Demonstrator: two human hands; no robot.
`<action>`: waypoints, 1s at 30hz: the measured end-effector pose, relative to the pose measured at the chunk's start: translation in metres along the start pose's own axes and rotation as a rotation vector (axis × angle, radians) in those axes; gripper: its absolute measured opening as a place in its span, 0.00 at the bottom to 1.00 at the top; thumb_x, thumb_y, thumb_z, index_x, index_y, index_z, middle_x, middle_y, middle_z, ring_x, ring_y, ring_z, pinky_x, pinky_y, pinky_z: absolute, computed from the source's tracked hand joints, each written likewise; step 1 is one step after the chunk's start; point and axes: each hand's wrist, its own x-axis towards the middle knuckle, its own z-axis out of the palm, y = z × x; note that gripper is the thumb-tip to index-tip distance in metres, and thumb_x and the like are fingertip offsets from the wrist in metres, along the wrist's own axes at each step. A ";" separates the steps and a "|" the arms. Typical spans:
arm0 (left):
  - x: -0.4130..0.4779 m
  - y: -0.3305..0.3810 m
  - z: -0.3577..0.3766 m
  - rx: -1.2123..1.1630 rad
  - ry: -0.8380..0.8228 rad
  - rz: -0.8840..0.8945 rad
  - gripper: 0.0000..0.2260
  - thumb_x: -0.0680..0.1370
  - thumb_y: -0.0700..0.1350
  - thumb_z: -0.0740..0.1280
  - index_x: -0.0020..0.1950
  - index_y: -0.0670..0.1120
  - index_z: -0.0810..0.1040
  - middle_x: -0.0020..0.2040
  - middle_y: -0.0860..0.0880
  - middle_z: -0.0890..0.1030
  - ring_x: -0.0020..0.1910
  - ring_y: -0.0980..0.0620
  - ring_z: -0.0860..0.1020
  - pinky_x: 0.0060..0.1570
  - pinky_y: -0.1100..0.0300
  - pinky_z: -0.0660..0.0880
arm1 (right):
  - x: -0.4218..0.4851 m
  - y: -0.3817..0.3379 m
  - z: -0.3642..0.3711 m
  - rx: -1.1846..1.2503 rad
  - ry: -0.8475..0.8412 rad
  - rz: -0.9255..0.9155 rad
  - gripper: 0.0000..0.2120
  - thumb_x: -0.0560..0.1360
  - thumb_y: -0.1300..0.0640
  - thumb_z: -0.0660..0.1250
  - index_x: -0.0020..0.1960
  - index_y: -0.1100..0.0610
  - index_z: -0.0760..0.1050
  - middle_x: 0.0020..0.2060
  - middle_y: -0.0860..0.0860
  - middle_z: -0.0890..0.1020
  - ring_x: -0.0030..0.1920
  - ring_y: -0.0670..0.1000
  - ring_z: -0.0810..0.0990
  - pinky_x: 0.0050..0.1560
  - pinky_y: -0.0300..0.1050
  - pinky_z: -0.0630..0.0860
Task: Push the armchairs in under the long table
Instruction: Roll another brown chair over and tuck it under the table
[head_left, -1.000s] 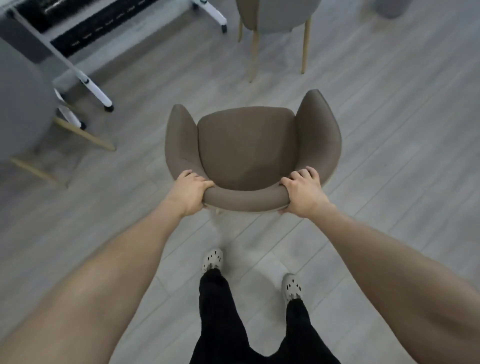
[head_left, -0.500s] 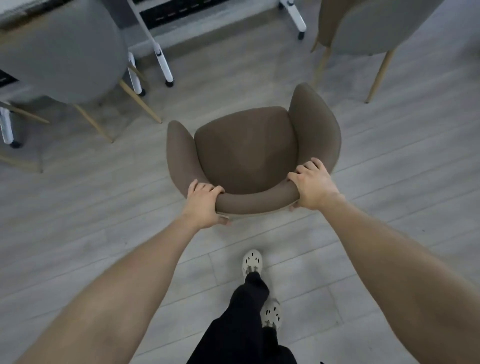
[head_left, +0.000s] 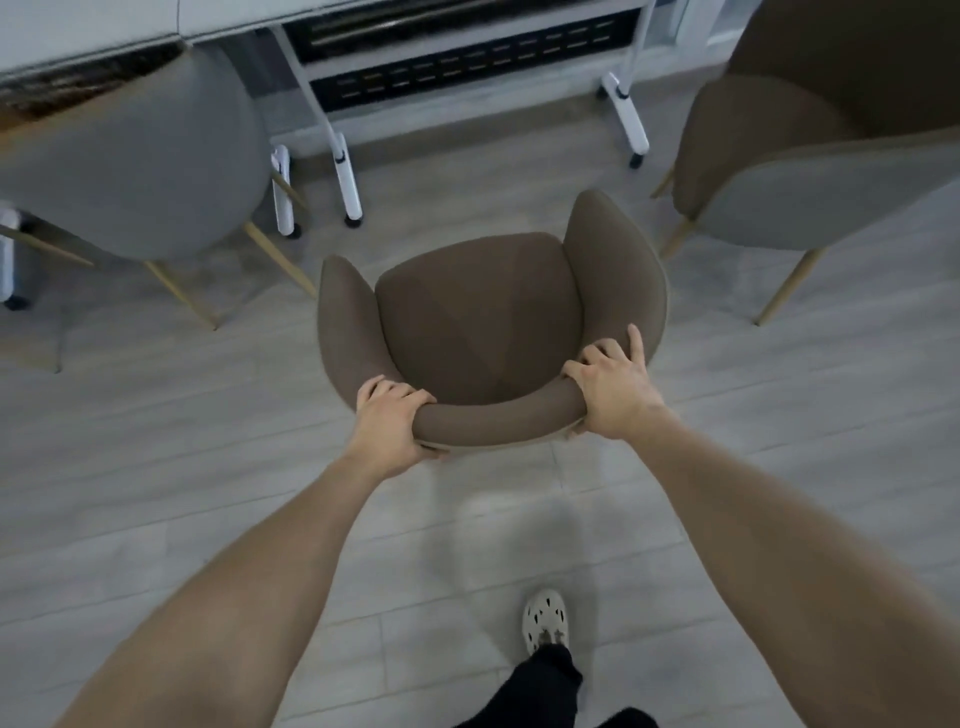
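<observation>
Long table: far edge of view, now much closer than a second ago.
Brown armchair: facing the gap between two neighbouring chairs, not yet under.
Left hand: clamped on backrest.
Right hand: clamped likewise.

The single head-worn camera looks steeply down and forward from standing height over both outstretched forearms, close above the brown armchair, toward the long table edge (wide-angle, edges curved).
</observation>
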 end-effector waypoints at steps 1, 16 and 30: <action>0.017 -0.008 -0.007 0.001 -0.003 -0.009 0.40 0.55 0.80 0.69 0.60 0.60 0.85 0.55 0.55 0.83 0.63 0.48 0.78 0.80 0.45 0.58 | 0.019 0.004 -0.010 0.006 0.000 -0.010 0.42 0.67 0.29 0.78 0.75 0.46 0.73 0.67 0.54 0.76 0.75 0.62 0.68 0.81 0.79 0.42; 0.254 -0.153 -0.102 -0.038 -0.097 -0.164 0.46 0.52 0.84 0.67 0.62 0.59 0.81 0.54 0.54 0.80 0.63 0.46 0.78 0.80 0.46 0.53 | 0.311 0.027 -0.159 -0.004 0.026 -0.134 0.37 0.67 0.34 0.79 0.71 0.47 0.76 0.64 0.54 0.76 0.72 0.62 0.70 0.80 0.81 0.42; 0.424 -0.344 -0.172 -0.020 -0.059 -0.101 0.35 0.55 0.75 0.77 0.58 0.61 0.80 0.53 0.57 0.79 0.59 0.49 0.78 0.79 0.46 0.59 | 0.518 -0.026 -0.270 0.035 0.080 -0.088 0.35 0.68 0.33 0.80 0.69 0.46 0.78 0.63 0.51 0.79 0.73 0.60 0.71 0.81 0.80 0.43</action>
